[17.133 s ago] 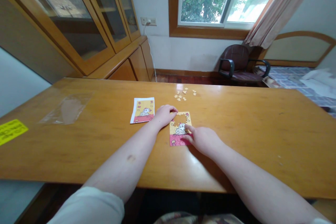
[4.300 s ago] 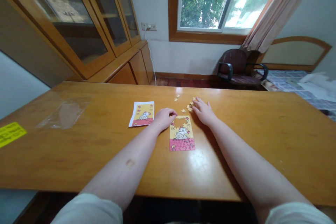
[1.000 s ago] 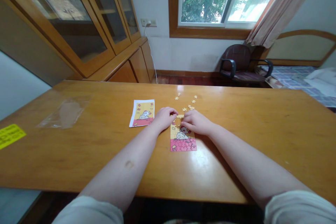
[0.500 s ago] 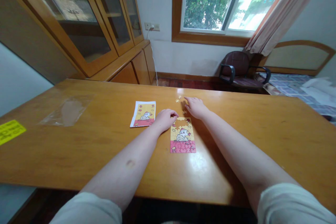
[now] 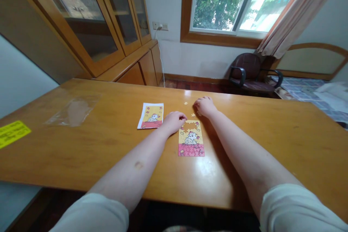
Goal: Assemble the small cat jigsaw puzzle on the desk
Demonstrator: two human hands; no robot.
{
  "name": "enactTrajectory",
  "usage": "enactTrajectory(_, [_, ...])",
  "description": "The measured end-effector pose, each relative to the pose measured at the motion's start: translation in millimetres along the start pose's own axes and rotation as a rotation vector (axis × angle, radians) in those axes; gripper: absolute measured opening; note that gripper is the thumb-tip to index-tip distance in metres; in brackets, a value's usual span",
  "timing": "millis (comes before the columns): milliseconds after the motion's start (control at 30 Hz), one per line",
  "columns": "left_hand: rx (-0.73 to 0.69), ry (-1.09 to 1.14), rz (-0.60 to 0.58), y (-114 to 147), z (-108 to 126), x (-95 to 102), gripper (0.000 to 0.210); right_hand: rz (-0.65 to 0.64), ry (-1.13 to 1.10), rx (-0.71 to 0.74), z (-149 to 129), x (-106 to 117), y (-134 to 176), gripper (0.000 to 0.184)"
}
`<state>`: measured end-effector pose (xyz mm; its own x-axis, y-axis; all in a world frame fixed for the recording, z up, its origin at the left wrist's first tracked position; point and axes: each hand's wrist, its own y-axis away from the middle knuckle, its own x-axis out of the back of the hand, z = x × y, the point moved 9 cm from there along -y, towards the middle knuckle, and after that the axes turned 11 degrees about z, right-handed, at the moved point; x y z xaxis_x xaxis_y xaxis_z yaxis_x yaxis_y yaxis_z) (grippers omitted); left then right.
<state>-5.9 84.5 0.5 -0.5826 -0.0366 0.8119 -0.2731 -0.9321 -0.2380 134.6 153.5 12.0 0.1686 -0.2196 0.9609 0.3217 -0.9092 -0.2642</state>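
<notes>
A jigsaw puzzle (image 5: 191, 148) lies on the wooden table, a white animal in a red hat on yellow above a pink band. Its upper part has an open gap. My left hand (image 5: 175, 122) rests at its upper left corner, thumb and fingers drawn together; what they hold, if anything, is hidden. Beyond the puzzle's upper right, my right hand (image 5: 206, 106) is closed in a pinch on a small puzzle piece, mostly covered by the fingers. Loose pieces lie nearby: one piece (image 5: 186, 103) farther back, another (image 5: 193, 115) just above the puzzle, and more beside my right hand.
A printed picture card (image 5: 152, 116) with the same design lies left of the puzzle. Farther left are a clear plastic bag (image 5: 74, 111) and a yellow label (image 5: 13, 134). A glass-door cabinet (image 5: 108, 18) stands behind, an armchair (image 5: 247, 72) beyond the table's far edge.
My right hand has curled its fingers, and one of the two far loose pieces is gone from its spot. My left hand stays at the puzzle's corner. The view has shifted slightly.
</notes>
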Motion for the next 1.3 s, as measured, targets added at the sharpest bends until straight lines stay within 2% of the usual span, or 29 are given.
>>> enactTrajectory(233, [0.018,0.011,-0.006,-0.2,-0.8,0.4,0.024,-0.036,-0.029,-0.06,10.3,1.6,6.8,0.023])
enactTrajectory(400, [0.035,0.028,0.0,-0.5,-1.8,1.2,0.024,0.003,-0.101,-0.126,7.6,15.2,14.2,0.018])
enactTrajectory(533, [0.058,0.048,-0.001,-1.1,-3.8,0.1,0.024,0.028,-0.213,-0.162,-11.8,30.0,42.2,0.017])
enactTrajectory(600, [0.068,0.053,0.0,-1.3,-4.4,-0.1,0.024,-0.029,-0.426,-0.269,-21.6,27.8,64.1,0.014])
enactTrajectory(633, [0.072,0.055,0.002,-1.3,-4.5,0.2,0.024,-0.062,-0.508,-0.278,-30.0,26.4,74.1,0.013])
enactTrajectory(767, [0.104,0.064,0.027,-0.7,-6.9,3.4,0.022,-0.183,-0.583,-0.215,-56.8,21.8,98.6,0.011])
enactTrajectory(867, [0.117,0.073,0.039,-0.3,-8.3,5.3,0.022,-0.204,-0.56,-0.166,-64.0,22.3,99.3,0.012])
enactTrajectory(1033, [0.117,0.062,0.004,-0.4,-8.4,2.4,0.023,-0.182,-0.607,-0.223,-64.7,20.4,95.2,0.017])
enactTrajectory(1300, [0.094,0.058,0.003,0.0,-5.9,1.7,0.022,-0.186,-0.584,-0.233,-66.2,12.6,97.6,0.013])
